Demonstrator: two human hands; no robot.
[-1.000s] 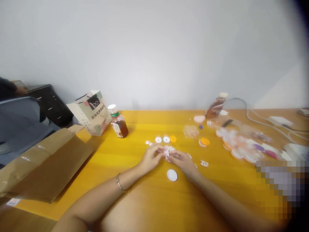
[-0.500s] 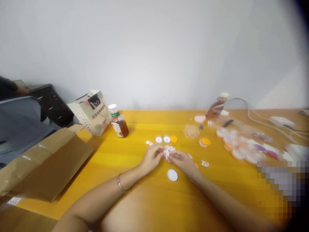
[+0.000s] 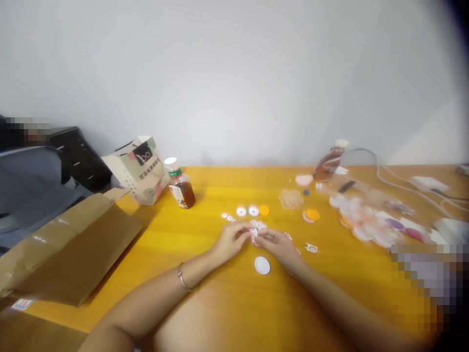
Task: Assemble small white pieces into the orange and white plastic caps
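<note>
Between my two hands is a small white cut-out piece [image 3: 253, 233] with holes in it; its exact kind is too small to tell. My left hand [image 3: 231, 240] pinches it from the left, thumb and fingers closed. From the right, my right hand [image 3: 279, 246] has its fingertips closed on the same piece. Just behind the fingers lie more white perforated pieces [image 3: 261, 225]. A round white disc [image 3: 262, 265] rests on the table in front of the hands. Right of my right hand lies a flat white cut-out [image 3: 311, 248].
White rings [image 3: 241, 211] and an orange disc [image 3: 263, 210] lie behind my hands. A jar of dark liquid [image 3: 182, 188], a paper bag [image 3: 141, 171] and a cardboard box [image 3: 73, 244] stand left. At right are a tilted bottle [image 3: 330, 162], clear round cases [image 3: 361, 220] and cables [image 3: 406, 187].
Almost nothing differs. Both hands stay in place around the small white piece, which has shifted very slightly between the fingertips.
</note>
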